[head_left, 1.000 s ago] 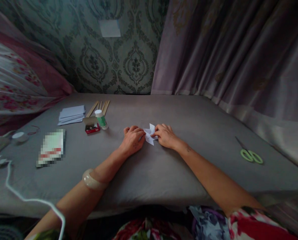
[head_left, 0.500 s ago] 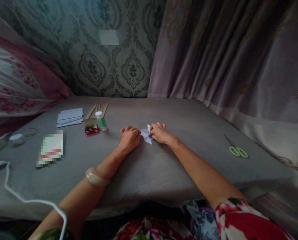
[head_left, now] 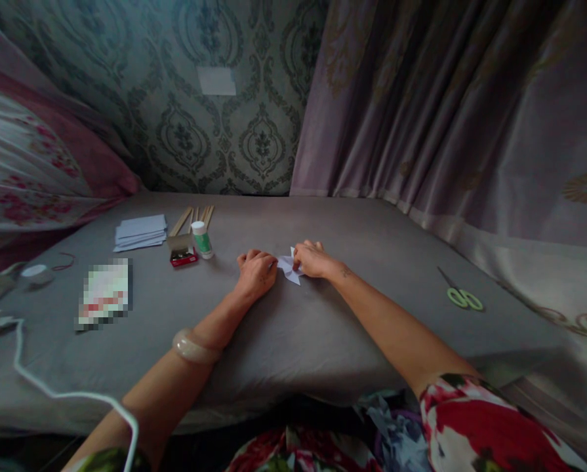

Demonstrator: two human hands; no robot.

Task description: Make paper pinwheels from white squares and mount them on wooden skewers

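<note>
A small white paper pinwheel (head_left: pixel 287 267) with pointed corners lies on the grey cloth between my hands. My left hand (head_left: pixel 257 270) is closed at its left side, fingers curled, pinching the paper's left edge. From the right, my right hand (head_left: pixel 314 258) presses down on the paper with bent fingers, covering its right part. The fingertips of both hands are partly hidden, so the exact grip is hard to see.
Left of my hands stand a white-and-green glue bottle (head_left: pixel 202 240) and an open red box (head_left: pixel 183 256). Wooden sticks (head_left: pixel 181 221) and a paper stack (head_left: pixel 140 233) lie behind. Scissors (head_left: pixel 463 296) rest at right; a white cable (head_left: pixel 61 394) crosses the left front.
The whole view has shifted slightly. Both hands keep their places on the paper, and the right-hand fingers have moved only a little over it.
</note>
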